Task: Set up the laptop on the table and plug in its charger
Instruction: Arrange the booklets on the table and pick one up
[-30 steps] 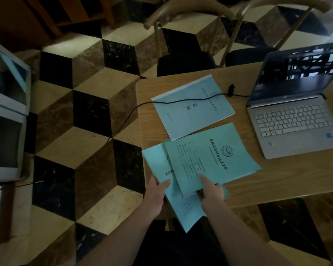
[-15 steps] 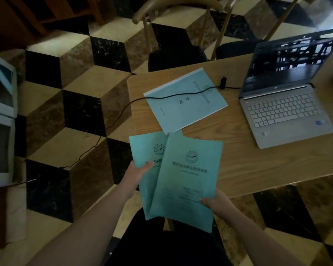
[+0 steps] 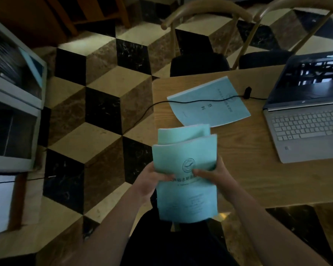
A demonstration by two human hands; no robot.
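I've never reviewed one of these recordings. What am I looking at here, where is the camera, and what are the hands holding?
No machine here: a person wears a camera on the head, looking down at their own bare hands. The left hand and right hand together hold a stack of blue booklets, lifted near the edge of the wooden table. On the table lie another blue booklet, an open laptop with a dark screen, and a black cable that runs across that booklet and down to the floor.

Both hands, left hand [image 3: 149, 174] and right hand [image 3: 214, 172], grip stacked teal booklets [image 3: 186, 181]; open laptop [image 3: 304, 120] sits beyond the right hand.
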